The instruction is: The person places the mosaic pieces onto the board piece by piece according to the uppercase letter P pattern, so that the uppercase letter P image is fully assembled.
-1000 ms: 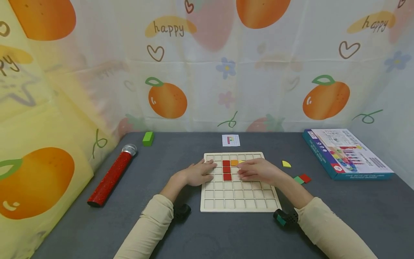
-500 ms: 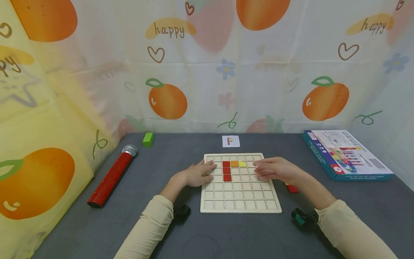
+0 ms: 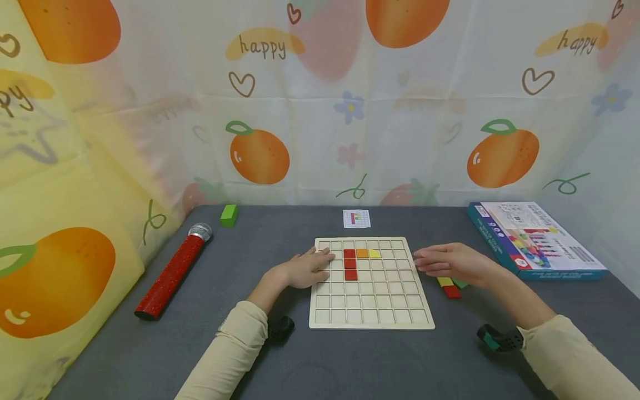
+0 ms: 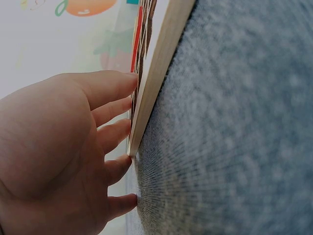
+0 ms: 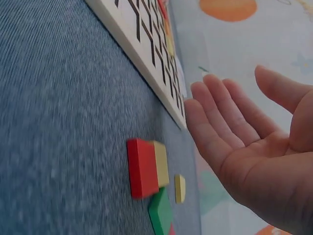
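A pale wooden grid board [image 3: 370, 318] lies on the table. In its upper part sit red tiles [image 3: 351, 275] in a short column, with an orange tile [image 3: 362, 253] and a yellow tile [image 3: 374, 254] beside the top one. My left hand [image 3: 302, 270] rests on the board's left edge, fingers spread; the left wrist view has fingertips along the rim. Past the right edge hovers my right hand [image 3: 452, 262], fingers extended and palm bare in the right wrist view. Below it lie a loose red piece [image 5: 143, 169], a yellow one [image 5: 161, 164] and a green one [image 5: 160, 213].
Behind the board is a small pattern card [image 3: 356, 219]. A flat game box [image 3: 545, 239] lies at the back right. On the left are a red microphone [image 3: 170, 272] and a green block [image 3: 229, 215]. A printed curtain [image 3: 310, 122] hangs at the table's back edge.
My right hand has drawn back rightward from the yellow tile to beyond the board's right edge, uncovering that tile. The left hand stays where it was.
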The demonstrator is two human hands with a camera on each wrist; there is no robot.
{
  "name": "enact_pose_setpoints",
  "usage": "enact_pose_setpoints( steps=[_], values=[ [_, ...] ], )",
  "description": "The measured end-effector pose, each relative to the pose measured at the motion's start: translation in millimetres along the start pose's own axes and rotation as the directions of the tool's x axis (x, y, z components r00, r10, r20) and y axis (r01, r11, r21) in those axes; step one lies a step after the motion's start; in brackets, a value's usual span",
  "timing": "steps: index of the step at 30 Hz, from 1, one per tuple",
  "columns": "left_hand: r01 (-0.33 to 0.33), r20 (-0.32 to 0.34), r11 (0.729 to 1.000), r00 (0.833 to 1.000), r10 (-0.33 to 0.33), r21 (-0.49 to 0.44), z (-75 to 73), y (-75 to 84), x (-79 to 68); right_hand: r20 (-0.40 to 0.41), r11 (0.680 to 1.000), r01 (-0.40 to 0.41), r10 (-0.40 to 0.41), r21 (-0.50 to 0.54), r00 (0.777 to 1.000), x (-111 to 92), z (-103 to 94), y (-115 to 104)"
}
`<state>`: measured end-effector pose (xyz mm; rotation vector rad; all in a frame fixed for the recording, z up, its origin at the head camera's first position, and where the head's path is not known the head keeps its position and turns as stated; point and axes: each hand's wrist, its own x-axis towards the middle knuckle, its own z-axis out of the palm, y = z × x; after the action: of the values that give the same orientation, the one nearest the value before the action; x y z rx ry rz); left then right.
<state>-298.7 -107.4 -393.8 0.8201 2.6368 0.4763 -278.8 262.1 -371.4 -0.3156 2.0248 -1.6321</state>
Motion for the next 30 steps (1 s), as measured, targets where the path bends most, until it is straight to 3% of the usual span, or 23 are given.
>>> enact_pose_setpoints(
  steps=[8,14,30],
  values=[
    [-0.029,-0.006,0.999,1.000,0.029,-0.016,-0.9,1.7,-2.7,0.021,0.997,-0.016,0.018,-0.073,1.000,-14,-9.7,3],
    [-0.012,0.000,1.000,1.000,0.012,-0.010,-0.5,0.8,-1.8,0.046,0.995,-0.020,0.024,-0.098,0.999,-20,-17.7,8],
    [-0.018,0.007,1.000,1.000,0.018,-0.001,-1.8,1.7,-1.8,0.017,0.996,-0.058,0.059,-0.064,0.998,-44,-31.7,18]
  ],
)
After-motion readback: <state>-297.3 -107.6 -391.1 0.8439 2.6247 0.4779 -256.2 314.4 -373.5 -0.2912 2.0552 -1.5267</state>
